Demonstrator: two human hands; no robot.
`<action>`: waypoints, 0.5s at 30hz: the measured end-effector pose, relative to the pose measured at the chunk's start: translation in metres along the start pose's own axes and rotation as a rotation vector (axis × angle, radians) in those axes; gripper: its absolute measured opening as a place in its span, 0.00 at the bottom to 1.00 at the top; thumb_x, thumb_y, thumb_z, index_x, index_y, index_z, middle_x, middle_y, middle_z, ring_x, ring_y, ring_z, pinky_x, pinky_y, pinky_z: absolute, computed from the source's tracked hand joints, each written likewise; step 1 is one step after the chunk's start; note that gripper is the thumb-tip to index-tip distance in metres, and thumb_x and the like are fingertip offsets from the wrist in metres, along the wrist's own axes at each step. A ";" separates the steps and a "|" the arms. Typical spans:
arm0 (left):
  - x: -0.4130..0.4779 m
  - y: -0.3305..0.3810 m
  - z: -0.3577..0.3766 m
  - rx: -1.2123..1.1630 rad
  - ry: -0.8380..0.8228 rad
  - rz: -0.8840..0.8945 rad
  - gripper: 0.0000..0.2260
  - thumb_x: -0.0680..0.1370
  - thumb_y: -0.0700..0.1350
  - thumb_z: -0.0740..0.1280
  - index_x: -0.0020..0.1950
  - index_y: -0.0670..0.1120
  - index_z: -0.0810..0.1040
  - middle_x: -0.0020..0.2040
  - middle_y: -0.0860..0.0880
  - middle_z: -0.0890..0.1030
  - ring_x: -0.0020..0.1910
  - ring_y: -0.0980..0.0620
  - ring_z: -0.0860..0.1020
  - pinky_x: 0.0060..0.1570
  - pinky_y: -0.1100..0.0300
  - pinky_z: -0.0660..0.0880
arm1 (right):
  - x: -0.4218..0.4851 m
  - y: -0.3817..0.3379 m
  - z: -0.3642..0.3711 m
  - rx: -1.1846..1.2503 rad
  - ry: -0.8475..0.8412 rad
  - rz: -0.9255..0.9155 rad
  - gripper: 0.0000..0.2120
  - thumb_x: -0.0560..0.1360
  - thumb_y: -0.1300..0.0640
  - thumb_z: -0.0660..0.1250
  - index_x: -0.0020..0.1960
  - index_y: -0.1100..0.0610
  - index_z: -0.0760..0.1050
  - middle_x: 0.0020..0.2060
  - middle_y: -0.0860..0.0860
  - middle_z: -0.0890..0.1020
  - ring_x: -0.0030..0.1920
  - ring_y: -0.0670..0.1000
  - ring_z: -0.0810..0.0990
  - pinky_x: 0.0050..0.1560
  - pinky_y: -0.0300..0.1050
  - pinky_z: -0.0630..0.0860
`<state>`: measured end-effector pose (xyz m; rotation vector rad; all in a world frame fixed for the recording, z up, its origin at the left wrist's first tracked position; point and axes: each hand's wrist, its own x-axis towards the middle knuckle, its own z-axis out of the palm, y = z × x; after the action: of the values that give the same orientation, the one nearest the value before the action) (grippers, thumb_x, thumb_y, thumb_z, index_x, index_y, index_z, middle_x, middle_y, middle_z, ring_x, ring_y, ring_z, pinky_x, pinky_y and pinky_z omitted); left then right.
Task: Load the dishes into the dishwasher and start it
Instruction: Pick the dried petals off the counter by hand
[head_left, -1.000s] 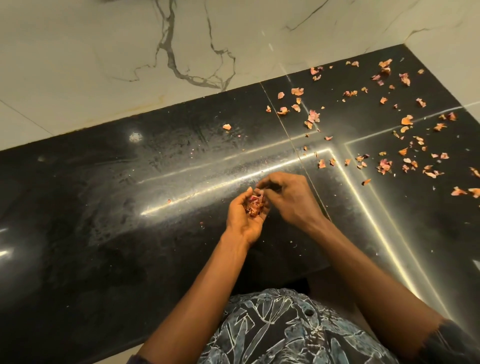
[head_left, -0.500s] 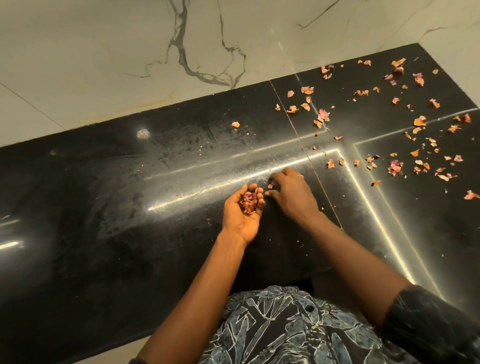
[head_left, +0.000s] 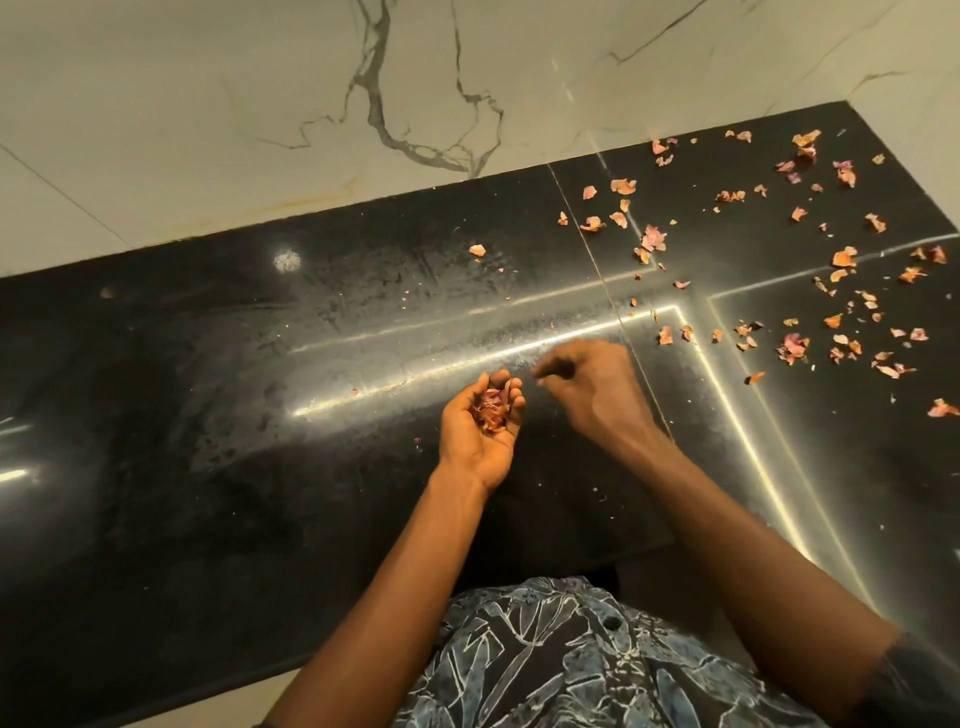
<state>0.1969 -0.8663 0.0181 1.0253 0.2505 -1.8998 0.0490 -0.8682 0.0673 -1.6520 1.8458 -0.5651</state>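
Since 1 second ago our right hand (head_left: 592, 384) has swung off the left hand (head_left: 480, 436) and dropped to the black surface (head_left: 260, 467) just right of it. We judge the task barely begun: no dishes and no dishwasher show, so neither lies near our fingers. Our left fingers (head_left: 515, 402) curl round a heap of peel scraps (head_left: 491, 410). Our right fingers are bent and blurred, so we cannot tell if they pinch anything. More loose scraps (head_left: 795, 345) litter the surface well right of the left hand.
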 end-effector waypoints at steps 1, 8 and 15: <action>0.001 -0.001 0.000 -0.001 0.012 -0.007 0.11 0.82 0.41 0.61 0.48 0.38 0.81 0.44 0.42 0.83 0.41 0.49 0.82 0.44 0.60 0.80 | -0.006 -0.016 0.002 0.008 -0.035 -0.066 0.07 0.75 0.63 0.72 0.49 0.54 0.85 0.46 0.48 0.85 0.46 0.45 0.82 0.50 0.41 0.80; 0.000 0.011 0.004 0.008 0.031 -0.053 0.08 0.78 0.41 0.64 0.46 0.40 0.81 0.42 0.46 0.82 0.47 0.50 0.82 0.54 0.62 0.76 | -0.007 -0.067 0.012 -0.224 -0.095 -0.284 0.07 0.78 0.57 0.65 0.52 0.53 0.82 0.46 0.49 0.83 0.46 0.52 0.81 0.47 0.52 0.79; -0.015 0.039 -0.009 -0.037 0.030 0.009 0.11 0.81 0.40 0.62 0.45 0.37 0.81 0.41 0.41 0.81 0.35 0.50 0.82 0.33 0.62 0.80 | 0.125 -0.053 0.013 -0.219 -0.004 -0.099 0.11 0.79 0.58 0.68 0.61 0.55 0.81 0.57 0.54 0.83 0.56 0.58 0.81 0.57 0.50 0.77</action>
<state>0.2369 -0.8732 0.0327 1.0293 0.2973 -1.8663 0.0897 -0.9982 0.0742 -1.8932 1.8867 -0.4119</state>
